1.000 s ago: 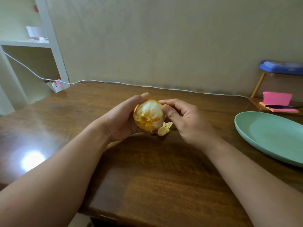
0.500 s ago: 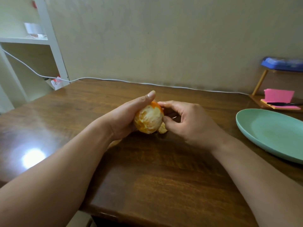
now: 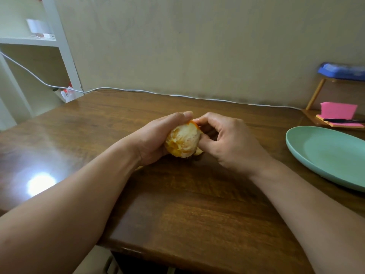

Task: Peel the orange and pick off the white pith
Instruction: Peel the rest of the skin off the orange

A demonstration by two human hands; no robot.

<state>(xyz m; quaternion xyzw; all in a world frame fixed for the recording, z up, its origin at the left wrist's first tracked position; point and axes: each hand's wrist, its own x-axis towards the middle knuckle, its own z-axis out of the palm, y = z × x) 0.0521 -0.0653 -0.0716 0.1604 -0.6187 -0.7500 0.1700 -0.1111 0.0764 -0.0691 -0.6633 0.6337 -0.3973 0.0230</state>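
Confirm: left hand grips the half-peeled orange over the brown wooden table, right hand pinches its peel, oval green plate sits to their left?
Wrong side: the head view shows the oval green plate to their right. The left hand, half-peeled orange and right hand are as stated.

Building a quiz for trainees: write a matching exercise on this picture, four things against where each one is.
1 orange
2 plate
3 pink notes
4 white cable

a along the far edge of the table
b on the wooden stand, far right
c between left hand and right hand
d on the table, right side

Pairs: 1-c, 2-d, 3-b, 4-a
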